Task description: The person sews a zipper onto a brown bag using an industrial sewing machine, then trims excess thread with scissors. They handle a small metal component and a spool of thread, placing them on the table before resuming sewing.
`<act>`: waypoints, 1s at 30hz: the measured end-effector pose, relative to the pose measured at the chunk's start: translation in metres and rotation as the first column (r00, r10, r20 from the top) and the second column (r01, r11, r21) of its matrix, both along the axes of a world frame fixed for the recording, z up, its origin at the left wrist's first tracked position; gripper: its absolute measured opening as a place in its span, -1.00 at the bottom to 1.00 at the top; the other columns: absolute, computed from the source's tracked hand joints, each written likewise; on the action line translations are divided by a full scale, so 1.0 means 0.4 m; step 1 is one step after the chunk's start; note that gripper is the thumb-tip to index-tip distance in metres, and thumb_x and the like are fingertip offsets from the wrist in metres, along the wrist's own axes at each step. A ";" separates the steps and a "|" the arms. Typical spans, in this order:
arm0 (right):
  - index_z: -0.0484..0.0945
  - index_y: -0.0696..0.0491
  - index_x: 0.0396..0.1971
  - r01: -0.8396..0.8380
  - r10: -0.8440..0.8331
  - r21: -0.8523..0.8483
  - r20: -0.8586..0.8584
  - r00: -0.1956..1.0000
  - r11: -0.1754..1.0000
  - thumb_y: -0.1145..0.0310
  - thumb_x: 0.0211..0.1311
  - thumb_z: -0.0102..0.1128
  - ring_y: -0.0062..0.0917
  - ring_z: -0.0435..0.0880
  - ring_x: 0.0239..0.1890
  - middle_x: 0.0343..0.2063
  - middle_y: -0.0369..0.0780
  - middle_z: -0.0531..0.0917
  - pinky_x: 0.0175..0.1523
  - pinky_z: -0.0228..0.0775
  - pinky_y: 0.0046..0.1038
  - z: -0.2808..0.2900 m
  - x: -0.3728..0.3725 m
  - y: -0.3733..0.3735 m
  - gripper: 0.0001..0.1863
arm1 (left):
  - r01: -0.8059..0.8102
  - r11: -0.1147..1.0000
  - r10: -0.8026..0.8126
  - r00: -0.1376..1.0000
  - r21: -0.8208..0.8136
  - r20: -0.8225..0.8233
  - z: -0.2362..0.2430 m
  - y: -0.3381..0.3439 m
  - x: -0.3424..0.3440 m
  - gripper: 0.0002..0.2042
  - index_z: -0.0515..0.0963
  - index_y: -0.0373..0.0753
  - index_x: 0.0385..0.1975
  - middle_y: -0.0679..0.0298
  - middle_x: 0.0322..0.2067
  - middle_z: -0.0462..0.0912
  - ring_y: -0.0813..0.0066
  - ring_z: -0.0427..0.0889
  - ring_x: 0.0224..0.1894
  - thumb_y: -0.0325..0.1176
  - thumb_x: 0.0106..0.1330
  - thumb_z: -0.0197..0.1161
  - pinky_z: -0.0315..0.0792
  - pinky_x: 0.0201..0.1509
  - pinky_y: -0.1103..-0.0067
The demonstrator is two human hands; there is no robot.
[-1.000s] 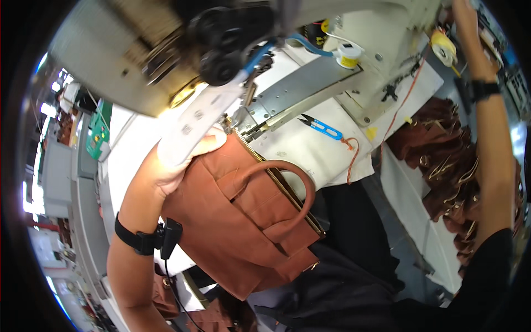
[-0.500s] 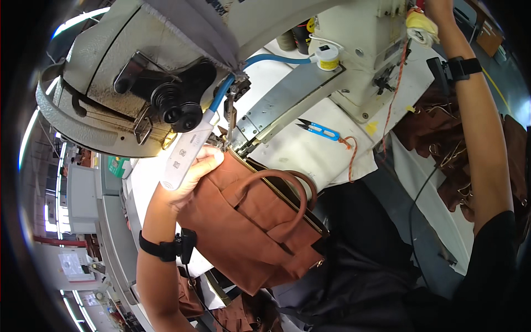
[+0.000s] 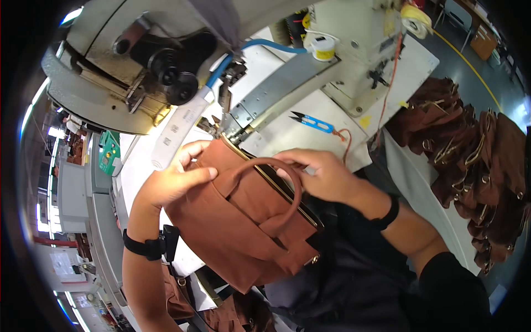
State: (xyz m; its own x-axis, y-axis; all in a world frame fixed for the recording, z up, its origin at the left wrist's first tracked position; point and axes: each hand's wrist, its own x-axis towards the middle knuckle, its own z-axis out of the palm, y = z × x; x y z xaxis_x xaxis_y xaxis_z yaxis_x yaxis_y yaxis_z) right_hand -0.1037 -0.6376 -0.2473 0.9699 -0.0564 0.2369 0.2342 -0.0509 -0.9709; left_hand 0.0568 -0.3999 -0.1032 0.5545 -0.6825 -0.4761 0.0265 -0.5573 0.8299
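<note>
Just below the bulky off-white metal sewing machine's head (image 3: 105, 91), a reddish-brown leather handbag (image 3: 232, 227) is lying aslant, its upper corner reaching the machine's stitching point and its lower side overlapping the person's dark clothing. The bag's gold-toothed zip (image 3: 270, 178) is running away from the machine, down to the right; a rounded brown leather handle (image 3: 297, 195) is arching over it. Left hand (image 3: 174, 180), nearest the machine: gripping the bag's left edge, thumb stretching flat across the leather, forefinger bending near the upper corner, remaining fingers partly hidden. Right hand (image 3: 326, 174), farther from the machine: fingers curling beside the handle and zip; cannot tell whether they are closing on anything. Under the machine's head a slim white lamp bar (image 3: 180, 133) is slanting. To the machine's right, blue-handled thread snips (image 3: 316, 124) are lying on the white work surface (image 3: 287, 143), an orange cord (image 3: 348, 146) trailing from them. Farther right of the machine, a heap of dark brown leather pieces (image 3: 470, 160) is sprawling.
</note>
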 end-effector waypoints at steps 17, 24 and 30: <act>0.53 0.17 -0.18 0.009 0.002 0.113 -0.098 0.995 0.994 0.41 0.51 0.06 -0.69 0.54 -0.27 -0.36 -0.29 0.61 -0.14 0.41 -0.53 0.106 0.038 0.151 -0.86 | -0.175 0.955 0.186 0.982 -0.239 0.022 0.006 -0.010 0.003 -0.54 0.50 -0.39 0.23 0.21 0.13 0.63 0.59 0.60 0.11 -0.45 0.35 0.37 0.48 0.19 0.63; 0.58 0.23 -0.24 0.020 -0.013 0.344 -0.025 1.000 0.939 0.40 0.45 0.17 -0.78 0.45 -0.33 -0.46 -0.31 0.59 -0.25 0.36 -0.59 0.137 0.042 0.132 -0.82 | -0.220 0.953 0.232 0.972 -0.208 0.034 -0.002 -0.033 -0.006 -0.57 0.56 -0.35 0.18 0.32 0.02 0.68 0.66 0.58 0.02 -0.40 0.33 0.42 0.45 0.16 0.65; 0.60 0.20 -0.10 -0.051 0.048 0.260 0.016 0.999 0.964 0.49 0.44 0.07 -0.80 0.56 -0.13 -0.21 -0.36 0.66 -0.04 0.44 -0.66 0.113 0.037 0.124 -0.82 | -0.275 0.952 0.282 0.959 -0.138 0.035 -0.017 -0.031 -0.007 -0.61 0.61 -0.35 0.12 0.33 -0.05 0.71 0.68 0.58 -0.03 -0.39 0.32 0.44 0.43 0.11 0.64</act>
State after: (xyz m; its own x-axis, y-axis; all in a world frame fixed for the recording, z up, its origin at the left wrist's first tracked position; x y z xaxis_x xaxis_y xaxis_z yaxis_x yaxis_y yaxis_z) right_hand -0.0887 -0.5879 -0.2020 0.9707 -0.0693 0.2301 0.2398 0.2148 -0.9468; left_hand 0.0540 -0.4125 -0.1099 0.7533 -0.5519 -0.3576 0.1188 -0.4206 0.8994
